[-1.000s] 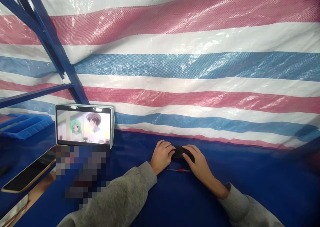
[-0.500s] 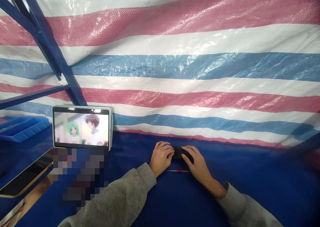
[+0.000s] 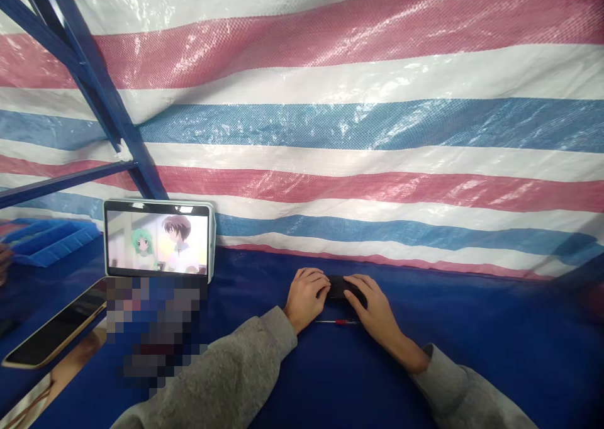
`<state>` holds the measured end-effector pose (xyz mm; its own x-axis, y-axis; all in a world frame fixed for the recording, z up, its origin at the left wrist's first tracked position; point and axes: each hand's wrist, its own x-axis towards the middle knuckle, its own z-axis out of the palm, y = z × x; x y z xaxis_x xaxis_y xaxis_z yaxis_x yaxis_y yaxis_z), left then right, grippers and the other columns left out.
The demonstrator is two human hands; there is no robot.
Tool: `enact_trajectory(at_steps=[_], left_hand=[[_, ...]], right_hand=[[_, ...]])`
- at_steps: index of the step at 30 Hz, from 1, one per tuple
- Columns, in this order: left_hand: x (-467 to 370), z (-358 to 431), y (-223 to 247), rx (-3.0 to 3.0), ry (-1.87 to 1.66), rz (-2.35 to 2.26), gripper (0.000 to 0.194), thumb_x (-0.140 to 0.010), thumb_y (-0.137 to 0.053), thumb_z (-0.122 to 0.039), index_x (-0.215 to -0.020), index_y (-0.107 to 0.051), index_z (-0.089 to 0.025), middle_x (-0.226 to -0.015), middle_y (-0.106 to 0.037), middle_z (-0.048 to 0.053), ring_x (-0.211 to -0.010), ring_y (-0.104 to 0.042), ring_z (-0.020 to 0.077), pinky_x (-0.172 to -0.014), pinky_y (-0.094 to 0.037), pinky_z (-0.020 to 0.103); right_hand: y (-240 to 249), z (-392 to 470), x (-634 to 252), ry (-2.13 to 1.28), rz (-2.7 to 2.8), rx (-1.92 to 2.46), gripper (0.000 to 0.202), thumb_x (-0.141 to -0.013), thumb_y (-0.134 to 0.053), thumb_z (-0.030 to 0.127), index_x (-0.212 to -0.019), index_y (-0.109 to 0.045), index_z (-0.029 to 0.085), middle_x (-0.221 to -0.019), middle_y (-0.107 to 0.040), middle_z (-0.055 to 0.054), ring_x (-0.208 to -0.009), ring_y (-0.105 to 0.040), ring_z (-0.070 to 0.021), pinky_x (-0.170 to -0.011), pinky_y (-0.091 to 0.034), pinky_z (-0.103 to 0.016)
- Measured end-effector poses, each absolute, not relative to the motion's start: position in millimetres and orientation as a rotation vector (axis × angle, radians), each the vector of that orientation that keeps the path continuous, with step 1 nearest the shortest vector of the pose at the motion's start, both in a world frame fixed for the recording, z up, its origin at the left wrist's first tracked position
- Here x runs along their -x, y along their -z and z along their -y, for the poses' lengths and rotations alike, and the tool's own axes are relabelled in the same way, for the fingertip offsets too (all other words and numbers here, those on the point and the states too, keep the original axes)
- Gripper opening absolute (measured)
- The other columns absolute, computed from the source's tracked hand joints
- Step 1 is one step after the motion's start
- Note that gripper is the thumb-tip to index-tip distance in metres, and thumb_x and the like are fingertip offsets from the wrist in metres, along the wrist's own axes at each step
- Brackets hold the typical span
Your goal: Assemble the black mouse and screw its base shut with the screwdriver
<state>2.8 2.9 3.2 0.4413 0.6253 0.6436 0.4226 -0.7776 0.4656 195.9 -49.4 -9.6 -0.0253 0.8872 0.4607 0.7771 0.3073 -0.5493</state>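
Observation:
A small black oblong object [image 3: 337, 287] lies on the blue tabletop between my hands; its exact kind I cannot make out. My left hand [image 3: 307, 295] has its fingers curled round the left end of it. The right end is gripped by my right hand [image 3: 372, 304], thumb toward me and fingers on the far side. Both hands partly cover the object. Just in front of it lies a thin screwdriver [image 3: 340, 321] with a metal shaft and a red part on its handle, apart from both hands.
A tablet [image 3: 158, 240] playing a cartoon stands at the left, with a phone [image 3: 56, 328] nearer me. Blue trays [image 3: 51, 243] sit farther left, close to another person's hand [image 3: 4, 262]. Behind the table hangs a striped tarp [image 3: 377, 124], with a blue metal frame [image 3: 106, 102] at left.
The view has shifted slightly, so things at left appear a little farther right. Another person's hand has come in at the left edge. My hands keep nearly the same hold.

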Motion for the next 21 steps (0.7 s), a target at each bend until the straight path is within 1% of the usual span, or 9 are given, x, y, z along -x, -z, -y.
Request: enact_trajectory(at_steps=[9, 16, 21], left_hand=[[-3.2, -5.9, -0.6, -2.475, -1.218, -0.908, 0.013, -0.083, -0.063, -0.008, -0.084, -0.07, -0.019, -0.09, -0.073, 0.002, -0.097, -0.063, 0.0215, -0.09, -0.045, 0.038], [-3.0, -3.9, 0.2, -2.441, -1.262, -0.928, 0.014, -0.081, -0.065, -0.005, -0.083, -0.07, -0.018, -0.091, -0.074, 0.001, -0.099, -0.063, 0.0219, -0.091, -0.045, 0.038], [-2.4, -4.4, -0.3, -2.46, -1.243, -0.934, 0.015, -0.082, -0.063, -0.006, -0.082, -0.07, -0.019, -0.091, -0.074, 0.002, -0.102, -0.063, 0.0233, -0.091, -0.046, 0.04]], right_hand=[[9.3, 49.5, -195.9, -0.157, 1.825, 1.485, 0.031, -0.094, -0.048, 0.038, -0.116, -0.062, 0.022, -0.115, -0.062, -0.009, -0.109, -0.058, -0.0241, -0.095, -0.048, -0.041], [8.0, 50.3, -194.7, -0.149, 1.82, 1.49, 0.031, -0.093, -0.048, 0.038, -0.116, -0.062, 0.023, -0.115, -0.062, -0.009, -0.109, -0.058, -0.0244, -0.096, -0.048, -0.042], [8.7, 50.0, -194.9, -0.154, 1.823, 1.485, 0.031, -0.094, -0.047, 0.037, -0.117, -0.062, 0.022, -0.116, -0.062, -0.01, -0.109, -0.057, -0.0245, -0.096, -0.048, -0.044]])
